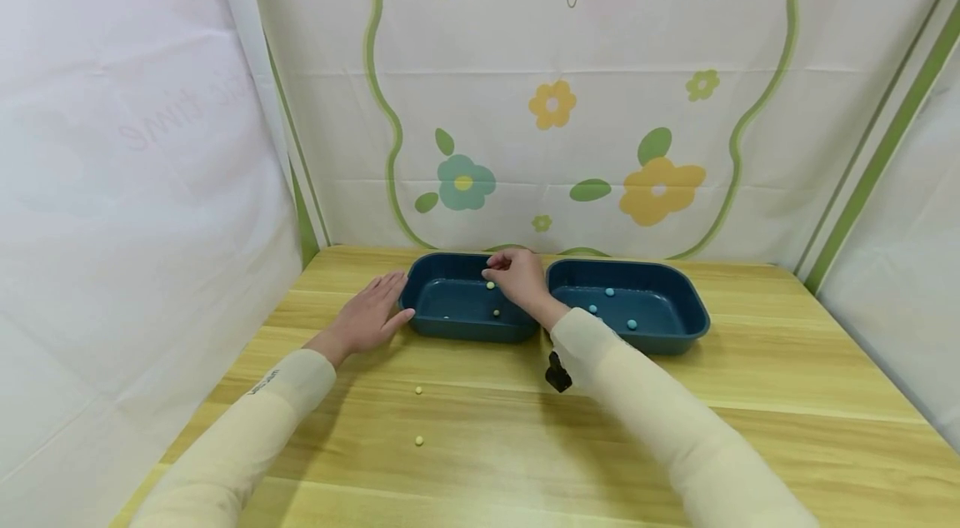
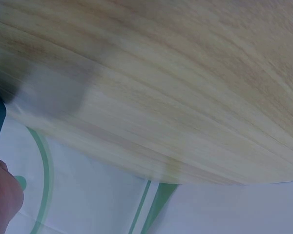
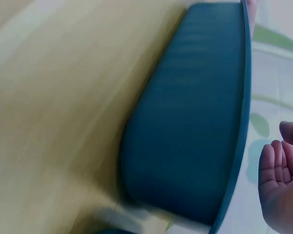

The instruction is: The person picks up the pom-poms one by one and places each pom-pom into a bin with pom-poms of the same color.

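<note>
My right hand [image 1: 517, 276] is above the left blue tray [image 1: 472, 330], near its right end. Its fingers are loosely curled, and the right wrist view shows a gap between thumb and fingertips [image 3: 267, 163] with nothing in it. Just below those fingers, in the head view, is a small pale yellow ball [image 1: 491, 286]. A darker yellowish ball [image 1: 496, 312] lies inside the same tray. My left hand [image 1: 372, 313] has its fingers straight, with the fingertips and thumb at the tray's left rim. Two more yellow balls, one farther [image 1: 418, 390] and one nearer [image 1: 419, 440], lie on the table.
Beside the left tray stands a matching right tray [image 1: 678, 342], holding several light blue balls [image 1: 632, 325]. A small black device [image 1: 558, 374] shows under the right sleeve. The wooden table [image 1: 480, 478] ends at a patterned white cloth [image 1: 510, 136] behind the trays.
</note>
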The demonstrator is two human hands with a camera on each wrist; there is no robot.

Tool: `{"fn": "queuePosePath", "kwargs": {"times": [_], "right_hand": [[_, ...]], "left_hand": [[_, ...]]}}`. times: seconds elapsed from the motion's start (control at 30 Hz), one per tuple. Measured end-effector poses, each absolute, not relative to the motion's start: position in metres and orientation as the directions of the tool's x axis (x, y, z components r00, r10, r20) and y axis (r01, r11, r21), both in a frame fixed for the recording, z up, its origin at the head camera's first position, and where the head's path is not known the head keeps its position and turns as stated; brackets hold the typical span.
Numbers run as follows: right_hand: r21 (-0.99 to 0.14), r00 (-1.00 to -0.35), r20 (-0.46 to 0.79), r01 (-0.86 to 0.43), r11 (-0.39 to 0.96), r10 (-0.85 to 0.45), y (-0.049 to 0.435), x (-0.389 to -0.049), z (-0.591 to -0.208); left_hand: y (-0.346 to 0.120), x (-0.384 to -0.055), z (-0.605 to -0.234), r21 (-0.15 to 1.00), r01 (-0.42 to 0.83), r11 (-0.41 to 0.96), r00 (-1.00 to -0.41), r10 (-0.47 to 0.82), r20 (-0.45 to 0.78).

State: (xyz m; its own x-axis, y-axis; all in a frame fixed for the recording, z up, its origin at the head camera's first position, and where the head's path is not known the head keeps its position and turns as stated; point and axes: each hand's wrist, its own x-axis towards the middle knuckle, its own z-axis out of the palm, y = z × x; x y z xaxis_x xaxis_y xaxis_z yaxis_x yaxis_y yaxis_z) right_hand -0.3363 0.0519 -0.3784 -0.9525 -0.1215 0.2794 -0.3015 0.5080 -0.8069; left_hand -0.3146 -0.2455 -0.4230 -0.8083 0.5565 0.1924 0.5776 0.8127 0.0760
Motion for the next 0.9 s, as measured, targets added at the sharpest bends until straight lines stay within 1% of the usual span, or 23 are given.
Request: {"fn": "queuePosePath", "kwargs": {"times": [0.3, 0.57, 0.7, 0.83, 0.9], "right_hand": [[-0.791, -0.936, 0.267, -0.35, 0.502, -0.231, 0.043, -0.311, -0.382], [-0.794, -0.905, 0.251, -0.396, 0.461, -0.344, 0.031, -0.283, -0.388], [-0.78, -0.87, 0.273, -0.449, 0.435, -0.409, 0.022, -0.268, -0.392], [-0.764, -0.82, 0.303, -0.513, 0.391, -0.486, 0.013, -0.255, -0.399], [-0.77, -0.801, 0.301, -0.524, 0.364, -0.517, 0.009, -0.25, -0.402]], "left_hand": [[-0.245, -0.315, -0.422, 0.074, 0.575, 0.815, -0.811, 0.555, 0.185], [-0.245, -0.315, -0.423, 0.076, 0.571, 0.817, -0.814, 0.552, 0.178], [-0.245, -0.316, -0.423, 0.073, 0.57, 0.818, -0.814, 0.551, 0.184], [-0.245, -0.316, -0.423, 0.071, 0.567, 0.821, -0.815, 0.546, 0.193], [-0.245, -0.315, -0.423, 0.073, 0.566, 0.821, -0.816, 0.545, 0.194]]}}
